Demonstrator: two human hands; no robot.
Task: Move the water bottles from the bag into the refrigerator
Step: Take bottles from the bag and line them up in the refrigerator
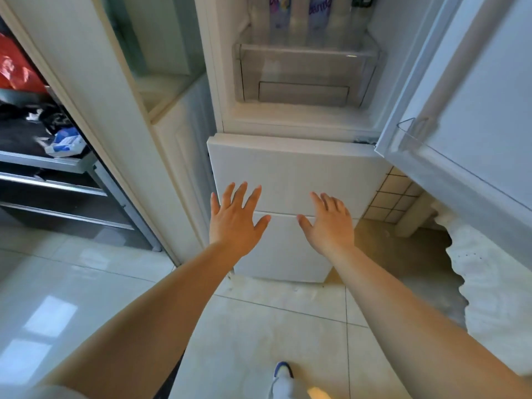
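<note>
A: Head view, single frame. Hands first?

B: Left hand (234, 218) held out palm down, fingers straight and spread wide, holding nothing. Right hand (331, 223) the same: fingers straight, a little closer together, thumb out to the side, nothing in it. Both hang in front of the refrigerator (290, 174), over its closed lower drawer fronts; contact with the fronts cannot be judged.

A: Refrigerator state?

B: Upper compartment open. Its door (472, 116) is swung out to the right, with a clear door bin at its lower edge. Inside, a clear crisper drawer (305, 73) sits at the bottom of the compartment.

A: The task items?

B: Water bottles (302, 21) stand in a row on the shelf just above the crisper drawer — clear bodies, two with purple labels. Tops cut off by the frame edge; count uncertain. A white bag (495, 283) sits on the floor at right, below the open door, top edge crumpled; its contents are not visible.

A: Surroundings?

B: White cabinet (95, 90) to the left of the refrigerator; beyond it a dark shelf rack (57, 180) with a red bag and mixed items. Pale tile floor (95, 283) — one shoe (283, 372) at the bottom edge.
</note>
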